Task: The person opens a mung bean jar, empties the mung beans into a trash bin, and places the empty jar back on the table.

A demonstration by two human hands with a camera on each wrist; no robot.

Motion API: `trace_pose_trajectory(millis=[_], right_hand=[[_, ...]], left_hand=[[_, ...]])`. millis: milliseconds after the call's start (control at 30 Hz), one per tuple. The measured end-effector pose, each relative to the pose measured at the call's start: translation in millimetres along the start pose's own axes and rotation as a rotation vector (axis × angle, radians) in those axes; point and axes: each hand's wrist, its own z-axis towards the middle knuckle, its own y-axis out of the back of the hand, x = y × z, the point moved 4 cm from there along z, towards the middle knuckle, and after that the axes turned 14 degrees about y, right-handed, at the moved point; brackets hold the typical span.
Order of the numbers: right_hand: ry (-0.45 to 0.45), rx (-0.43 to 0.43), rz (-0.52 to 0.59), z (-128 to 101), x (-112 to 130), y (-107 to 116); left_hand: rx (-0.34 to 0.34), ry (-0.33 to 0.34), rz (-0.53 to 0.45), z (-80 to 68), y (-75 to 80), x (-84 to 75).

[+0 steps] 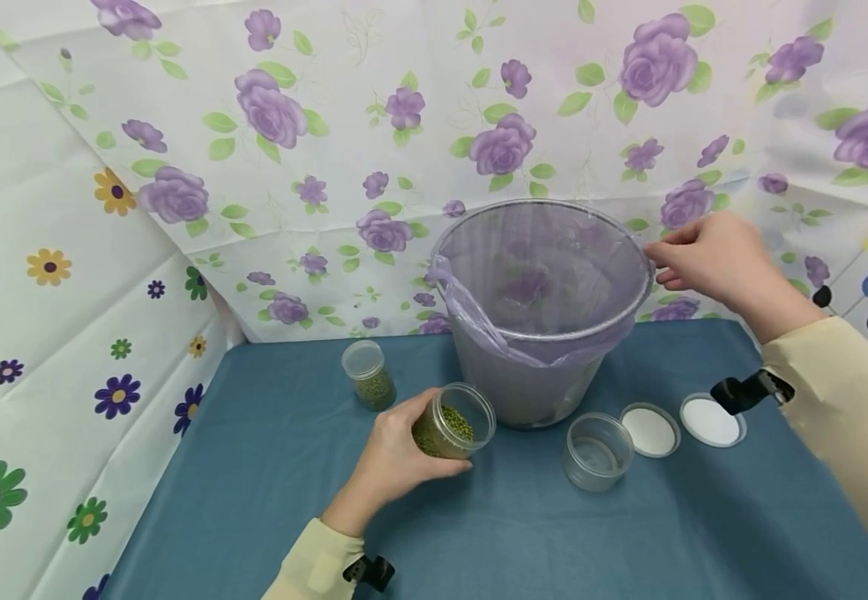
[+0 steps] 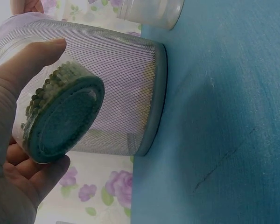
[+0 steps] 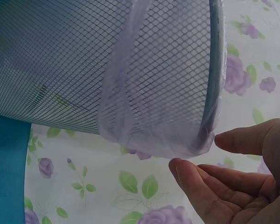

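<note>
My left hand (image 1: pixel 404 454) grips an open clear jar of green beans (image 1: pixel 454 423), tilted toward a grey mesh bin (image 1: pixel 531 375) in front of it. From the left wrist view, the jar's base (image 2: pixel 60 121) faces the camera, with my thumb (image 2: pixel 30 58) over its side and the bin (image 2: pixel 126 65) right behind. The bin has a purple bag liner (image 1: pixel 479 321) folded over its rim. My right hand (image 1: pixel 707 258) is at the bin's right rim. In the right wrist view its thumb and fingers (image 3: pixel 200 179) lie loosely straight just beside the liner's edge (image 3: pixel 177 140), holding nothing.
On the blue tablecloth (image 1: pixel 291 467) a second jar of green beans (image 1: pixel 369 375), lid on, stands left of the bin. An empty clear jar (image 1: pixel 596 450) and two white lids (image 1: pixel 650 430) (image 1: pixel 711 420) lie to the right. Floral sheets (image 1: pixel 291 125) hang behind and at the left.
</note>
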Motion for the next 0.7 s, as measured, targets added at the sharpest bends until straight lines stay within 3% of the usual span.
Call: trace_pose_trajectory(millis=[400,700], right_hand=[[0.038,0.014,-0.070,7,12,0],[0.062,0.016,-0.115,10,15,0]], left_hand=[[-0.026,0.014,0.012,-0.6,12.9,-1.8],[-0.123,0.053,0.071,2.4,46.3,-7.8]])
